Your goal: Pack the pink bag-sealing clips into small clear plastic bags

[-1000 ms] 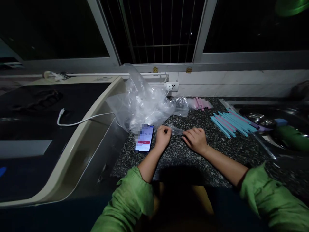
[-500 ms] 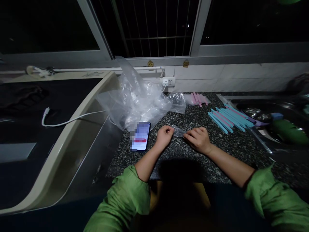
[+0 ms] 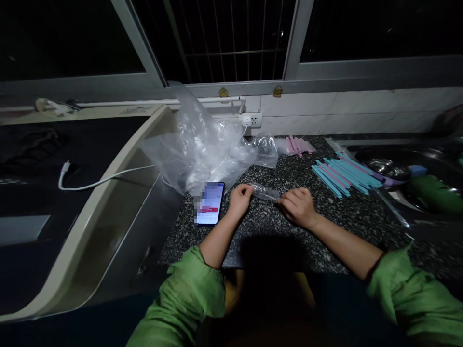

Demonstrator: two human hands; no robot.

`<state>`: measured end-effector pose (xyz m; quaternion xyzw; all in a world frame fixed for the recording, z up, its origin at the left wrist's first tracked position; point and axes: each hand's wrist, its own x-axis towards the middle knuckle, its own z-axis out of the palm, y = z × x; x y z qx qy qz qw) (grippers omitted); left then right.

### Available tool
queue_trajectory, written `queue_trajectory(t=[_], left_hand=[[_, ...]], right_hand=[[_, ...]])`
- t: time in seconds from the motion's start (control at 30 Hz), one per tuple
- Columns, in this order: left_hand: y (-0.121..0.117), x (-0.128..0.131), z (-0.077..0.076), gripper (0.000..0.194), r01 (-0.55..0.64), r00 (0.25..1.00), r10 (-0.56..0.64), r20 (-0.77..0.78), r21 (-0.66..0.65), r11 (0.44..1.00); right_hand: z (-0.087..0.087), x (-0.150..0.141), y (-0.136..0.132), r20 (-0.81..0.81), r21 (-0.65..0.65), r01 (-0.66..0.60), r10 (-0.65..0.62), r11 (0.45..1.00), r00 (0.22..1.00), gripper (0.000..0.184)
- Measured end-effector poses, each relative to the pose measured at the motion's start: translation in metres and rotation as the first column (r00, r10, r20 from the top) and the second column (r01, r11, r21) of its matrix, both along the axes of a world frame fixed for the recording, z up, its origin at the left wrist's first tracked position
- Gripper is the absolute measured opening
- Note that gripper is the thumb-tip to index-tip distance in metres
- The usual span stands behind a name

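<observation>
A narrow clear plastic bag (image 3: 265, 192) stretches between my two hands, just over the speckled dark countertop (image 3: 275, 219). Its left end is pinched in the fingertips of my left hand (image 3: 239, 200). My right hand (image 3: 297, 207) grips the other end, fingers closed and bent. Left of my left hand lies a lit phone (image 3: 212, 205). Beyond my right hand, blue and pink flat strips (image 3: 342, 174) lie in a loose pile.
A large crumpled clear plastic bag (image 3: 213, 154) sits at the back left. Pink strips (image 3: 298, 145) lie near the wall. At right is a sink (image 3: 401, 224) with a metal bowl (image 3: 387, 168). A white cable (image 3: 104, 182) crosses the appliance at left, and a wall socket (image 3: 254, 120) holds a charger.
My left hand has moved a little to the left, and more of the clear bag now shows between my hands. My right hand stays nearly in place.
</observation>
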<state>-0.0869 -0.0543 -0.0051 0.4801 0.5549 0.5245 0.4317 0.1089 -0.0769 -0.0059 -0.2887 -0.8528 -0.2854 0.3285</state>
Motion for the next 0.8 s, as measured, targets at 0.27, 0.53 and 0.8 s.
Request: queue_trajectory(t=[0.27, 0.53, 0.8], left_hand=[[0.001, -0.002, -0.005, 0.01, 0.013, 0.998, -0.013, 0.064, 0.005, 1.0], [-0.002, -0.004, 0.0, 0.007, 0.048, 0.996, -0.029, -0.085, 0.231, 0.972], [-0.006, 0.0, -0.001, 0.01, 0.273, 0.939, -0.148, -0.312, 0.409, 0.871]], right_hand=[[0.001, 0.0, 0.0, 0.005, 0.025, 0.002, -0.002, 1.0, 1.0, 0.015], [0.0, 0.01, 0.009, -0.261, -0.236, 0.122, -0.184, 0.964, 0.948, 0.01], [-0.012, 0.022, 0.028, -0.564, -0.526, -0.095, -0.262, 0.845, 0.783, 0.024]])
